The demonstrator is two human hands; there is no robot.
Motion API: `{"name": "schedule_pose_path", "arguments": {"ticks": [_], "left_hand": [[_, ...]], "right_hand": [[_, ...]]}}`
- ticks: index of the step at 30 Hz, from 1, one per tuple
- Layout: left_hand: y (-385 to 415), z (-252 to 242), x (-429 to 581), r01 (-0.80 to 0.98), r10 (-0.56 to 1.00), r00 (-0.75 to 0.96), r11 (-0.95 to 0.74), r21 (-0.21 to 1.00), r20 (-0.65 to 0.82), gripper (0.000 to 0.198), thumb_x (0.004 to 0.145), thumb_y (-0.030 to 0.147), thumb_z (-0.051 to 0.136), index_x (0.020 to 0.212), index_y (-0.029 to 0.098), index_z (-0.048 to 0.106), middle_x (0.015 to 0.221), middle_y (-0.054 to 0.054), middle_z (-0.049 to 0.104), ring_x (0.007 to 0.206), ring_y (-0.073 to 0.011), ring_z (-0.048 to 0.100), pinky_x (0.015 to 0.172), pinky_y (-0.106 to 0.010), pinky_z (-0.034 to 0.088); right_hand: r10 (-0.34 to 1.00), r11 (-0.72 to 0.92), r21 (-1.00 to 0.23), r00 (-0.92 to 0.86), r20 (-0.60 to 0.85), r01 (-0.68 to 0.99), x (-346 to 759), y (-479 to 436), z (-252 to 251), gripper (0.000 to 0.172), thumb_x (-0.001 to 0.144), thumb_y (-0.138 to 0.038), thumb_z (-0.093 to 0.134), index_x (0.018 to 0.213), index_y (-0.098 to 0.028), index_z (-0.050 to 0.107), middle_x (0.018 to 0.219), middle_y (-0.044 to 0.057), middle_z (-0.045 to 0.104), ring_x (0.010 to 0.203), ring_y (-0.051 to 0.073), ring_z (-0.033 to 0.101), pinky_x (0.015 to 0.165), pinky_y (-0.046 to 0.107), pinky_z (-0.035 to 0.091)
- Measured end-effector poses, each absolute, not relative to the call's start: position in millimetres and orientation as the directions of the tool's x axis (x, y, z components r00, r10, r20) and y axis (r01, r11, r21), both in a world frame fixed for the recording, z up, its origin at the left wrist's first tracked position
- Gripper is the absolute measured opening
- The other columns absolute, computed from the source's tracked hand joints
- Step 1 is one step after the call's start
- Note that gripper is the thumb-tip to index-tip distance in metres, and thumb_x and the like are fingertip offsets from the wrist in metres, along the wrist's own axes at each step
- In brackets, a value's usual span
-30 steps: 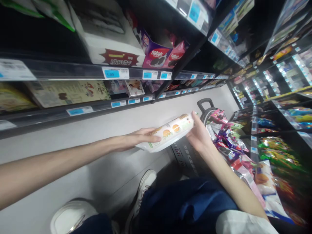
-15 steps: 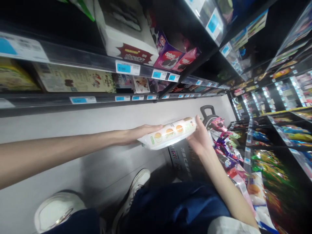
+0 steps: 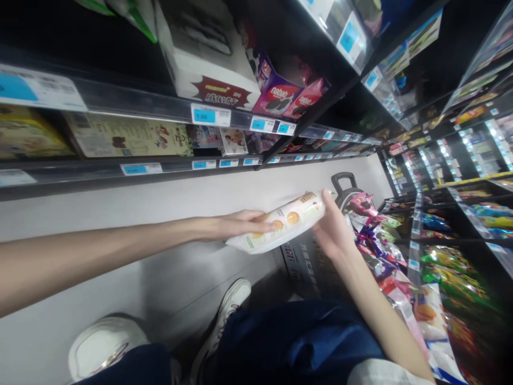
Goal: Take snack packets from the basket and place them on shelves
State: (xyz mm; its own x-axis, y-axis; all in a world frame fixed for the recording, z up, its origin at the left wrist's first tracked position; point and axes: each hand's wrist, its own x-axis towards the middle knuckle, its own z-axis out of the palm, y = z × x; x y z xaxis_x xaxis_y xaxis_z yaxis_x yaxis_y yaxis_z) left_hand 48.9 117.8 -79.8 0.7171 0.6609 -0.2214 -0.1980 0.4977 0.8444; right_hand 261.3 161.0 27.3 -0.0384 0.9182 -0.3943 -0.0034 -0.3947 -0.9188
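Both hands grip a long, glossy white plastic biscuit packet (image 3: 280, 223) printed with round orange biscuits. The left hand (image 3: 236, 225) clasps its near end, the right hand (image 3: 334, 232) its far end. It hangs over a dark wheeled basket (image 3: 308, 256) heaped with crinkly snack wrappers (image 3: 377, 240).

There is only 1 view, from a camera worn on the person's head. It looks forward and down along a shop aisle and is rolled strongly, so the shelves (image 3: 160, 101) run slanted across the top. The left hand (image 3: 236, 227), the right hand (image 3: 332, 235) and the packet (image 3: 280, 224) between them are close under the lens. The shoes (image 3: 104, 342) are at the bottom edge.
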Motion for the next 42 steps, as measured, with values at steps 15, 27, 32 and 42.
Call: {"name": "schedule_pose_path", "arguments": {"ticks": [15, 27, 32, 42], "left_hand": [[104.4, -59.6, 51.6, -0.661, 0.846, 0.533, 0.431, 0.614, -0.019, 0.062, 0.063, 0.004, 0.082, 0.121, 0.019, 0.066, 0.122, -0.01, 0.071, 0.12, -0.0294, 0.063, 0.102, -0.044, 0.049], [102.8, -71.4, 51.8, -0.639, 0.855, 0.518, 0.4, 0.657, -0.016, 0.069, 0.064, 0.005, 0.084, 0.127, 0.024, 0.062, 0.129, -0.007, 0.067, 0.126, -0.0263, 0.059, 0.103, -0.037, 0.047], [106.4, -64.5, 42.6, -0.573, 0.772, 0.634, 0.514, 0.638, -0.053, 0.074, 0.064, 0.007, 0.078, 0.133, 0.023, 0.058, 0.128, -0.009, 0.069, 0.126, -0.03, 0.059, 0.108, -0.044, 0.042], [109.3, -70.0, 32.8, -0.312, 0.38, 0.922, 0.847, 0.431, -0.078, 0.059, 0.067, 0.043, 0.057, 0.117, 0.012, 0.067, 0.1, -0.013, 0.074, 0.095, -0.0352, 0.068, 0.092, -0.052, 0.049]], "right_hand": [[0.716, 0.093, -0.885, -0.649, -0.259, 0.456, 266.3, 144.5, 38.2, 0.052, 0.093, -0.055, 0.064, 0.139, -0.032, 0.056, 0.15, 0.007, 0.054, 0.127, 0.029, 0.06, 0.105, 0.051, 0.053], [0.728, 0.421, -0.731, -0.681, -0.081, 0.537, 266.7, 149.4, 39.2, 0.031, 0.086, -0.047, 0.075, 0.106, -0.023, 0.07, 0.116, 0.009, 0.069, 0.104, 0.026, 0.067, 0.084, 0.039, 0.059], [0.791, 0.211, -0.82, -0.586, -0.177, 0.533, 263.3, 144.8, 37.1, 0.044, 0.084, -0.046, 0.078, 0.118, -0.023, 0.063, 0.116, 0.009, 0.068, 0.09, 0.02, 0.068, 0.07, 0.032, 0.06], [0.62, 0.778, -0.487, -0.61, 0.493, 0.396, 263.7, 141.0, 49.5, 0.01, 0.083, -0.028, 0.082, 0.092, -0.03, 0.077, 0.096, 0.006, 0.074, 0.094, 0.028, 0.069, 0.086, 0.048, 0.058]]}}
